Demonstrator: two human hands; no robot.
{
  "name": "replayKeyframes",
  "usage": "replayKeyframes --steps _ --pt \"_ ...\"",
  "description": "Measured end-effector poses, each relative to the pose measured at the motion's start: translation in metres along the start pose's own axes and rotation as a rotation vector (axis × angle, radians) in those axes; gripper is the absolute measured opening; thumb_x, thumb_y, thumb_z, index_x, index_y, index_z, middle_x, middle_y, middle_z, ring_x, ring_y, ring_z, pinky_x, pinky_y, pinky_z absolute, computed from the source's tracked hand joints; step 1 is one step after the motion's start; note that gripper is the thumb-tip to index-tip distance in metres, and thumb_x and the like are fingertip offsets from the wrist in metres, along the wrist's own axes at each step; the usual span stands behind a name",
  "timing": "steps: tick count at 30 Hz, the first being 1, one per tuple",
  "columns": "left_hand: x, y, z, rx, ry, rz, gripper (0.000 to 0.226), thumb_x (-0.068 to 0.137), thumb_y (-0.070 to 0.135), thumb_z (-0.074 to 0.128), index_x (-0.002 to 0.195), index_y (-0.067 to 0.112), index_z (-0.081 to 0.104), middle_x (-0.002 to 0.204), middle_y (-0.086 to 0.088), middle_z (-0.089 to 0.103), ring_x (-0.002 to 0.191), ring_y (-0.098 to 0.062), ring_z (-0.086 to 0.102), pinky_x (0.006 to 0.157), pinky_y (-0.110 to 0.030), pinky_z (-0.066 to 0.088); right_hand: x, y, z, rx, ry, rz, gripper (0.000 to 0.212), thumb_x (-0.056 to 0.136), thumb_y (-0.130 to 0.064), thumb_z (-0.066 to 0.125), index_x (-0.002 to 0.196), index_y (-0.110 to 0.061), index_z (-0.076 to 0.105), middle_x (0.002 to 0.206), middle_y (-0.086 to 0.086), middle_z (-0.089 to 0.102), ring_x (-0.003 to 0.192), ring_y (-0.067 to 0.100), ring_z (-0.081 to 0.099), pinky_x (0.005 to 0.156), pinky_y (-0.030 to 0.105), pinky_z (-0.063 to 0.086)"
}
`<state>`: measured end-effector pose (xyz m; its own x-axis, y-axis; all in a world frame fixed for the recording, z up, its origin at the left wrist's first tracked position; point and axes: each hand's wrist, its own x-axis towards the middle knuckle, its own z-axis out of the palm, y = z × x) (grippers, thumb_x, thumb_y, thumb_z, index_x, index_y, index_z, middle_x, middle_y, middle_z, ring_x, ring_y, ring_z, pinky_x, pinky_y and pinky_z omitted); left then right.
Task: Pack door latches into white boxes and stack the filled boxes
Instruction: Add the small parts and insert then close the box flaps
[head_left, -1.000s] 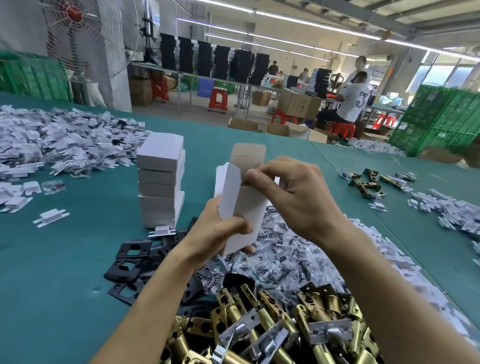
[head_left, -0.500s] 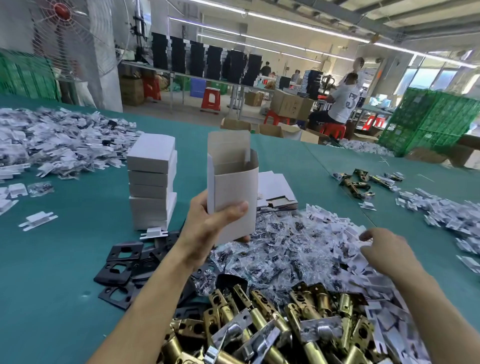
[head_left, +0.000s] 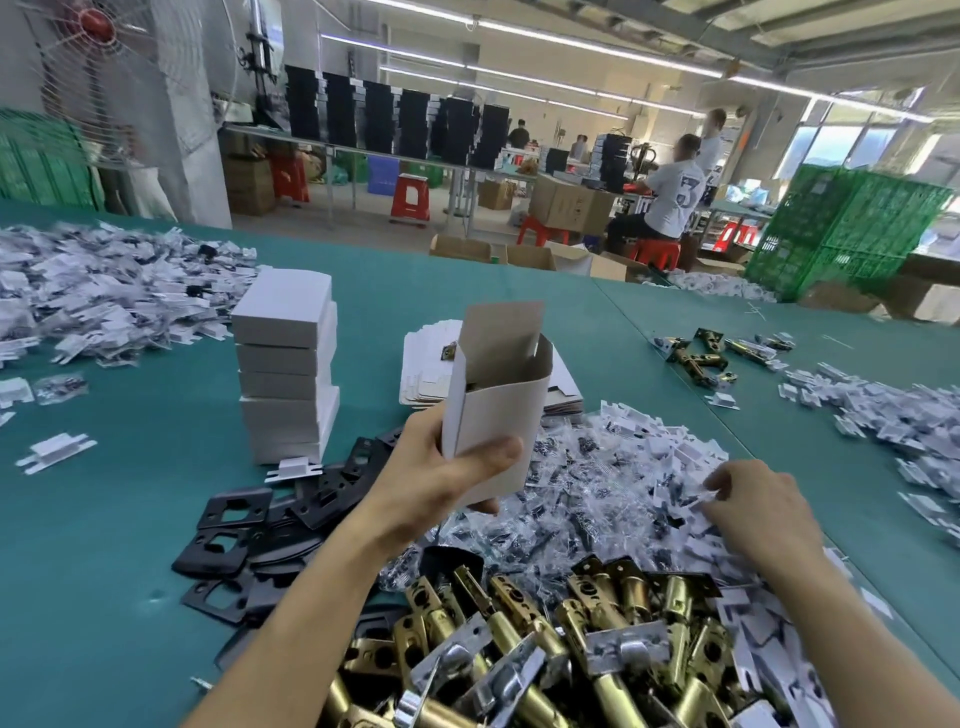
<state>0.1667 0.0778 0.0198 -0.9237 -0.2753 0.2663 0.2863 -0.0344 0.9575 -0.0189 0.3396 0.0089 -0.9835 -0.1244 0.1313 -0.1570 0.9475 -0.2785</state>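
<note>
White box (head_left: 498, 415) stays in left hand (head_left: 441, 483); right hand (head_left: 758, 509) pinches packet (head_left: 707, 491).

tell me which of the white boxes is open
The box held upright in the left hand, flap raised; those in the stack are all closed.

A large dark numeral 3 is showing on the back of the white shirt (head_left: 670, 195) of a person sitting at the far end of the hall. Faint marks on the brown carton (head_left: 569, 205) beside that person are appearing too blurred to read.
</note>
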Motion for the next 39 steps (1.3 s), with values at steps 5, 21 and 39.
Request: replayKeyframes --steps 5,21,39 --pt "0.0 -0.004 0.002 0.045 -0.023 0.031 0.043 0.065 0.026 0.088 0.103 0.014 0.071 0.091 -0.007 0.07 0.076 -0.02 0.07 0.063 -0.036 0.059 -0.005 -0.004 -0.004 0.019 0.075 -0.082 0.029 0.081 -0.007 0.07 0.106 -0.021 0.072 0.102 0.004 0.073 0.095 0.028 0.064 0.079 0.039 0.055" --pt "0.001 -0.008 0.0 0.079 -0.018 0.112 0.055 0.059 0.031 0.082 0.107 0.014 0.064 0.086 0.014 0.066 0.082 -0.006 0.063 0.066 -0.022 0.052 -0.086 -0.115 -0.108 0.84 0.416 -0.952 0.021 0.081 -0.007 0.078 0.096 -0.017 0.068 0.092 -0.009 0.071 0.081 0.01 0.071 0.073 0.022 0.058" --pt "0.012 -0.022 -0.003 0.288 0.018 0.04 0.065 0.058 0.031 0.079 0.12 0.031 0.061 0.111 0.001 0.064 0.096 -0.021 0.062 0.072 -0.032 0.049 -0.073 -0.157 -0.067 0.273 0.016 -0.851 0.008 0.1 -0.027 0.051 0.108 -0.027 0.05 0.096 0.003 0.068 0.091 0.03 0.059 0.073 0.048 0.051"
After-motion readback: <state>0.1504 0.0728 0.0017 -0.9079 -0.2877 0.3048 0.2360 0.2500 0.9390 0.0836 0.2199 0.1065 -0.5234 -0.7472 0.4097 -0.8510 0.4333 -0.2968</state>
